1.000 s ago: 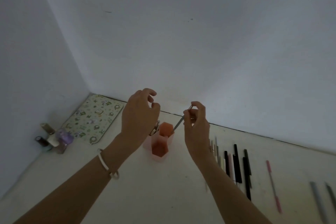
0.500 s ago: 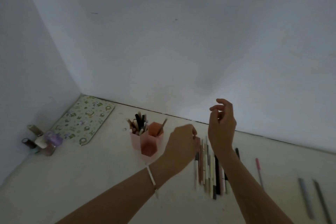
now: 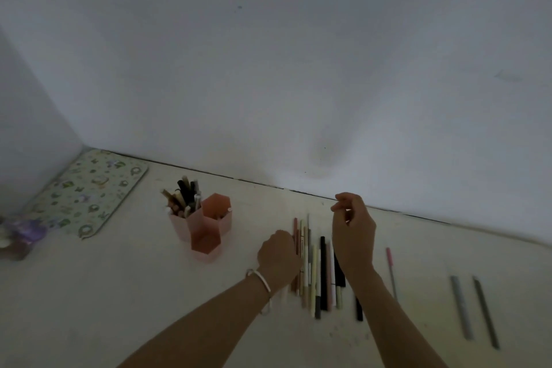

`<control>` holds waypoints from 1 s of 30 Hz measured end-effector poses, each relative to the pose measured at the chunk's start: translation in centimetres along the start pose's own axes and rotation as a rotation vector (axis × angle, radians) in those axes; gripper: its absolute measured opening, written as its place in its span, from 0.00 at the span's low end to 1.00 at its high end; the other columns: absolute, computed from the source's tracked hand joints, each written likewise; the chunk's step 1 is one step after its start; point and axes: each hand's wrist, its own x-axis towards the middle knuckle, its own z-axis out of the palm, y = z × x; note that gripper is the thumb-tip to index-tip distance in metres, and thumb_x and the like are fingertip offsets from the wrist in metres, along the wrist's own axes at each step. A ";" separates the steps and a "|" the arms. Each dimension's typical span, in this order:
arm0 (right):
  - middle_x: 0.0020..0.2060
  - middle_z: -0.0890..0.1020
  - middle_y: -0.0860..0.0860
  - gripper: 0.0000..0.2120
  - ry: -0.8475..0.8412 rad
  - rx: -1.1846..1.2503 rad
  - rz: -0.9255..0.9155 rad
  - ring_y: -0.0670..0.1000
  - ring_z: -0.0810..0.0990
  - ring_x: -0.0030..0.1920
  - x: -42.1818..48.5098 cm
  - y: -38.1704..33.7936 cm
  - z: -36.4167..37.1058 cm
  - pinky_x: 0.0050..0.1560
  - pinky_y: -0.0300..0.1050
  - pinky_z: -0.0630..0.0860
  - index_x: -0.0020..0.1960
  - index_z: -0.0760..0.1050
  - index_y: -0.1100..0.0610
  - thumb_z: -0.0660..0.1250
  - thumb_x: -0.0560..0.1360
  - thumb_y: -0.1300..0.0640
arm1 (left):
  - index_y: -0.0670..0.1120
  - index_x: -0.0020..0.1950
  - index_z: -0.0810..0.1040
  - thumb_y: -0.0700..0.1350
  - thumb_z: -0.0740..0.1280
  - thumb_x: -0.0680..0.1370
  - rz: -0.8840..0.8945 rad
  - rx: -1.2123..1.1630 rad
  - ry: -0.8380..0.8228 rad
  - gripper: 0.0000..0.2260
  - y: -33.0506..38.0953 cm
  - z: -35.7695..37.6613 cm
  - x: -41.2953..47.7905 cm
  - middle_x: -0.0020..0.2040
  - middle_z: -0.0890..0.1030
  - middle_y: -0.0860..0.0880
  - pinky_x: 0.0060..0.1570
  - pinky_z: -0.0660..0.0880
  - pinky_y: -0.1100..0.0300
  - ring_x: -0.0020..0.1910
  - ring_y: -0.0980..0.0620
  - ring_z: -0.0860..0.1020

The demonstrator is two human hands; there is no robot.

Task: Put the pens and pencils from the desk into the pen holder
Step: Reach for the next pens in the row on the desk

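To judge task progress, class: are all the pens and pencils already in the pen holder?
No, a row of pens lies on the desk beside the pen holder.

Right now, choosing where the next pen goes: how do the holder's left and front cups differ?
The left cup is pale pink, crammed with pens; the front cup is darker salmon with none sticking out. The left cup stands farther back than the front cup. Both are hexagonal.

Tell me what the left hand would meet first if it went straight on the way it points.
The left hand points forward and rightward at the row of pens. It would meet the reddish pencil at the row's left edge first; its fingertips are hidden, so it may already touch.
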 end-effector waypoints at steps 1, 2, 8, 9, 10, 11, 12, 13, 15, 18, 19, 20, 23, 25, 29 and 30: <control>0.37 0.81 0.47 0.12 -0.008 -0.035 0.001 0.42 0.71 0.27 0.2 0.0 0.5 0.28 0.31 0.68 0.51 0.75 0.52 0.60 0.76 0.66 | 0.43 0.45 0.75 0.42 0.66 0.73 0.039 -0.031 0.006 0.04 0.4 -1.4 0.0 0.43 0.79 0.47 0.44 0.79 0.57 0.45 0.47 0.81; 0.38 0.81 0.48 0.10 -0.034 -0.091 0.013 0.42 0.73 0.29 0.5 0.2 1.0 0.31 0.33 0.69 0.51 0.76 0.53 0.61 0.76 0.65 | 0.43 0.43 0.75 0.44 0.67 0.72 0.077 -0.067 0.029 0.05 0.8 -3.3 -0.1 0.40 0.79 0.48 0.41 0.80 0.57 0.41 0.48 0.82; 0.53 0.76 0.55 0.11 -0.477 -0.718 0.049 0.55 0.78 0.52 1.1 1.4 6.0 0.48 0.43 0.74 0.53 0.78 0.60 0.61 0.78 0.56 | 0.46 0.36 0.77 0.48 0.69 0.69 0.233 -0.299 0.356 0.06 1.4 -17.2 -2.8 0.30 0.79 0.52 0.24 0.70 0.69 0.25 0.61 0.74; 0.54 0.75 0.56 0.12 -0.491 -0.770 0.044 0.55 0.78 0.53 0.8 1.6 6.7 0.46 0.42 0.72 0.53 0.77 0.61 0.60 0.79 0.55 | 0.48 0.35 0.76 0.48 0.69 0.69 0.246 -0.339 0.403 0.06 0.8 -18.9 -3.5 0.28 0.77 0.54 0.23 0.68 0.72 0.24 0.62 0.73; 0.54 0.74 0.56 0.12 -0.486 -0.800 0.060 0.54 0.78 0.53 0.5 1.8 7.1 0.44 0.41 0.70 0.53 0.77 0.60 0.59 0.80 0.53 | 0.49 0.34 0.74 0.47 0.69 0.70 0.252 -0.358 0.449 0.06 0.3 -20.4 -4.1 0.28 0.77 0.55 0.23 0.67 0.74 0.24 0.63 0.73; 0.54 0.74 0.55 0.13 -0.476 -0.815 0.071 0.54 0.78 0.52 0.2 2.0 7.4 0.44 0.40 0.69 0.53 0.76 0.60 0.59 0.80 0.53 | 0.51 0.35 0.74 0.47 0.68 0.71 0.246 -0.358 0.490 0.06 -0.5 -21.6 -4.7 0.28 0.77 0.56 0.23 0.67 0.75 0.24 0.63 0.74; 0.54 0.74 0.56 0.12 -0.475 -0.825 0.082 0.54 0.78 0.53 -0.1 2.1 7.8 0.44 0.41 0.69 0.53 0.76 0.60 0.58 0.80 0.53 | 0.51 0.36 0.74 0.48 0.68 0.71 0.235 -0.349 0.525 0.05 -1.3 -22.6 -5.2 0.30 0.77 0.56 0.24 0.66 0.75 0.25 0.63 0.74; 0.54 0.74 0.56 0.12 -0.478 -0.831 0.093 0.55 0.77 0.52 -0.3 2.3 7.9 0.45 0.42 0.70 0.53 0.76 0.61 0.58 0.80 0.54 | 0.52 0.37 0.74 0.48 0.68 0.72 0.225 -0.348 0.548 0.05 -2.0 -23.4 -5.5 0.31 0.78 0.56 0.25 0.66 0.74 0.25 0.63 0.74; 0.51 0.76 0.57 0.13 -0.506 -0.826 0.101 0.56 0.78 0.50 -0.7 1.9 8.4 0.46 0.44 0.74 0.50 0.77 0.62 0.58 0.80 0.54 | 0.52 0.39 0.74 0.48 0.68 0.72 0.196 -0.359 0.579 0.04 -3.6 -24.4 -5.8 0.32 0.78 0.56 0.28 0.67 0.72 0.28 0.63 0.75; 0.34 0.74 0.57 0.14 -0.453 -0.561 0.191 0.54 0.75 0.33 0.8 -0.4 8.2 0.36 0.43 0.68 0.32 0.75 0.59 0.65 0.75 0.56 | 0.52 0.38 0.75 0.49 0.68 0.72 0.165 -0.372 0.592 0.04 -4.4 -24.8 -5.5 0.34 0.79 0.55 0.29 0.69 0.67 0.31 0.59 0.78; 0.28 0.71 0.57 0.17 -0.414 -0.449 0.198 0.53 0.70 0.28 1.7 -1.7 8.0 0.34 0.43 0.64 0.28 0.72 0.60 0.66 0.75 0.57 | 0.51 0.38 0.76 0.49 0.67 0.72 0.162 -0.368 0.597 0.04 -4.7 -24.7 -5.2 0.34 0.80 0.55 0.30 0.70 0.66 0.31 0.57 0.78; 0.26 0.71 0.58 0.17 -0.371 -0.337 0.199 0.53 0.68 0.28 2.7 -3.2 7.7 0.34 0.44 0.63 0.28 0.73 0.62 0.67 0.75 0.58 | 0.51 0.38 0.76 0.50 0.67 0.71 0.161 -0.351 0.602 0.04 -4.8 -24.5 -4.9 0.33 0.80 0.55 0.30 0.71 0.66 0.30 0.57 0.78; 0.29 0.76 0.56 0.11 -0.254 0.033 0.170 0.51 0.70 0.29 5.1 -8.5 5.8 0.34 0.43 0.66 0.42 0.80 0.67 0.65 0.75 0.59 | 0.48 0.40 0.77 0.51 0.67 0.70 0.158 -0.234 0.593 0.06 -5.2 -23.3 -3.5 0.34 0.80 0.53 0.30 0.75 0.63 0.31 0.56 0.78; 0.31 0.80 0.53 0.07 -0.182 0.248 0.100 0.48 0.75 0.30 5.4 -11.8 4.5 0.31 0.41 0.71 0.44 0.78 0.62 0.63 0.75 0.60 | 0.47 0.41 0.75 0.50 0.66 0.69 0.127 -0.096 0.569 0.07 -5.4 -22.2 -2.3 0.34 0.78 0.52 0.30 0.74 0.62 0.32 0.55 0.77; 0.35 0.83 0.53 0.04 -0.069 0.534 -0.017 0.46 0.79 0.31 3.4 -15.8 3.3 0.29 0.37 0.75 0.43 0.73 0.57 0.62 0.76 0.64 | 0.49 0.39 0.71 0.49 0.66 0.70 0.083 0.076 0.508 0.06 -6.1 -20.0 -0.7 0.33 0.75 0.52 0.30 0.71 0.62 0.31 0.56 0.75; 0.35 0.83 0.53 0.04 -0.052 0.569 -0.015 0.47 0.79 0.31 2.8 -16.0 3.4 0.30 0.38 0.75 0.44 0.73 0.57 0.63 0.76 0.64 | 0.49 0.40 0.71 0.48 0.66 0.71 0.073 0.113 0.481 0.05 -6.3 -19.5 -0.4 0.34 0.76 0.52 0.32 0.73 0.61 0.32 0.55 0.75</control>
